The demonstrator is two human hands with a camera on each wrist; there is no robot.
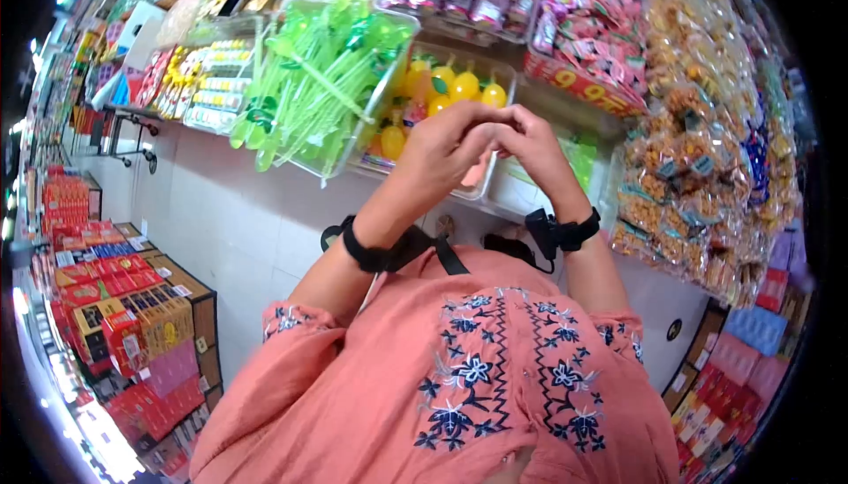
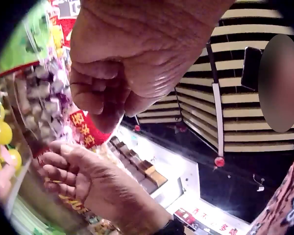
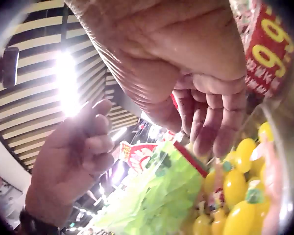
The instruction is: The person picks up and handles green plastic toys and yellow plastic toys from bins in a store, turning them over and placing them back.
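Both bare hands are raised over the trays. In the head view the left hand point(image 1: 439, 150) and right hand point(image 1: 533, 146) come together at the fingertips, though whether they touch is unclear. The left wrist view has the left hand point(image 2: 132, 58) above, fingers loosely curled around nothing, with the right hand point(image 2: 100, 183) below it. Seen from the right wrist, the right hand point(image 3: 186, 73) hangs with relaxed, bent fingers over yellow fruit-shaped items point(image 3: 240, 215); the left hand point(image 3: 71, 169) is apart from it, fingers bent. Neither holds anything visible.
Green spoon-like items point(image 1: 327, 86) fill a clear tray at left, beside yellow items point(image 1: 464, 86). Pink packets point(image 1: 592, 34) stand behind a red price sign point(image 1: 579, 80). Bagged snacks point(image 1: 689, 166) hang at right; stacked boxes point(image 1: 132, 334) line the lower left.
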